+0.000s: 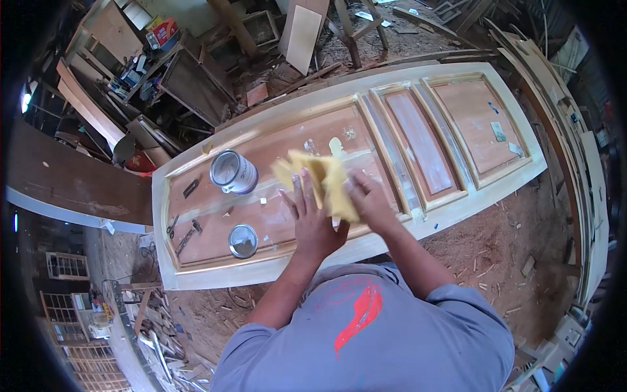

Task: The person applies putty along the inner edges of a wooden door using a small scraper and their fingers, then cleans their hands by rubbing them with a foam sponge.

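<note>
A folded yellow sheet, which looks like sandpaper (336, 193), is held up over a panelled wooden door (287, 261) lying flat; motion blurs its edges. My left hand (313, 225) grips it from the near side, fingers stretched along it and thumb at its lower edge. On the right side my right hand (371, 201) pinches the same sheet, its fingertips partly hidden. Left of my hands, an open paint can (234, 172) stands on the door, and its round metal lid (243, 241) lies nearer to me.
Pliers (189, 237), scissors (172, 227) and a dark tool (191, 188) lie on the door's left end. Small sheets (498, 131) rest at its right end. Boards (304, 39) and a cluttered cabinet (189, 85) stand behind. Wood shavings cover the floor (496, 242).
</note>
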A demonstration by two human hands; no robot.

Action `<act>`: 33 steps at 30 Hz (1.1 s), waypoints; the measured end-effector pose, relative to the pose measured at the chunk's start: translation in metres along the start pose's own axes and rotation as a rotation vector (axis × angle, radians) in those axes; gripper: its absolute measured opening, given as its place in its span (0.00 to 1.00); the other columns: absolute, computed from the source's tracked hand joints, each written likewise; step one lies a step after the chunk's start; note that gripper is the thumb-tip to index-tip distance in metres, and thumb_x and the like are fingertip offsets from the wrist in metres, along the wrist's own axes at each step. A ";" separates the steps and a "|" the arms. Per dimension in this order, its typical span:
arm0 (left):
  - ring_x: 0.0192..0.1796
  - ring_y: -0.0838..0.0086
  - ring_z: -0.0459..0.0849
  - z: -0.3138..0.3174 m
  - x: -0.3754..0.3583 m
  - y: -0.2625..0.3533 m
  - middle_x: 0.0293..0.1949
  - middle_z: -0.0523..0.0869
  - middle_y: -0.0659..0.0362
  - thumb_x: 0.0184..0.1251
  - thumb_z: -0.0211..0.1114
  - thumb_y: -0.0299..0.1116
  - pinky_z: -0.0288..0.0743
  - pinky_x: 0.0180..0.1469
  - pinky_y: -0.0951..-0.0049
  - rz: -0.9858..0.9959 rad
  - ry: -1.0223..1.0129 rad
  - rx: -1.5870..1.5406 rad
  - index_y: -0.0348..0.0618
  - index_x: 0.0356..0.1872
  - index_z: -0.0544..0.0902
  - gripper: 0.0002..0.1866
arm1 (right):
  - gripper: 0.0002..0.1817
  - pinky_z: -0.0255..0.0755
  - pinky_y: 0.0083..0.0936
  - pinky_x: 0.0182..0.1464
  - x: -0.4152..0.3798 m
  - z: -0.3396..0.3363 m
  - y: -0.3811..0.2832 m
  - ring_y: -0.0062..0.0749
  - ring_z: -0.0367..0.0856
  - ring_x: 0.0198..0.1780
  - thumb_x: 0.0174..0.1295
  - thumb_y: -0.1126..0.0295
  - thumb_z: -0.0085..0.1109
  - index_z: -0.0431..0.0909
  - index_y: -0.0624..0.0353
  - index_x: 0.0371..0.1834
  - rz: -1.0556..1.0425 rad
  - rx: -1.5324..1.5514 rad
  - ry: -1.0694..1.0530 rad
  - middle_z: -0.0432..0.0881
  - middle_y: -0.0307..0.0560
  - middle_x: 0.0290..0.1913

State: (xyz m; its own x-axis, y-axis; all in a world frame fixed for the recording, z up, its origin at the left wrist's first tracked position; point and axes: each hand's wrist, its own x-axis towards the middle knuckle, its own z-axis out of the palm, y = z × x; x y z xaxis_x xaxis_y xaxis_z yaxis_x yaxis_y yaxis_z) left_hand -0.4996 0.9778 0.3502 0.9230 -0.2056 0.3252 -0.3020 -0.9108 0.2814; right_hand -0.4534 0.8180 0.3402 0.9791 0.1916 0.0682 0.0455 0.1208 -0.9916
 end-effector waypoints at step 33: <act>0.73 0.60 0.79 -0.091 0.015 -0.012 0.53 0.90 0.67 0.55 0.75 0.39 0.21 0.83 0.20 0.673 -0.417 -0.165 0.57 0.40 0.94 0.11 | 0.18 0.76 0.22 0.37 0.004 -0.004 -0.029 0.16 0.82 0.35 0.81 0.60 0.61 0.90 0.65 0.43 0.039 0.076 -0.198 0.88 0.37 0.32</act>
State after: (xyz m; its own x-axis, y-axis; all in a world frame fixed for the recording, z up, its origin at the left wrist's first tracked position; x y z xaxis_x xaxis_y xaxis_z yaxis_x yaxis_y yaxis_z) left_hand -0.5042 1.0184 0.4340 0.5343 -0.8370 0.1177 -0.8255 -0.4868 0.2855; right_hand -0.4505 0.8116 0.3692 0.9215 0.3841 0.0578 -0.0138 0.1812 -0.9834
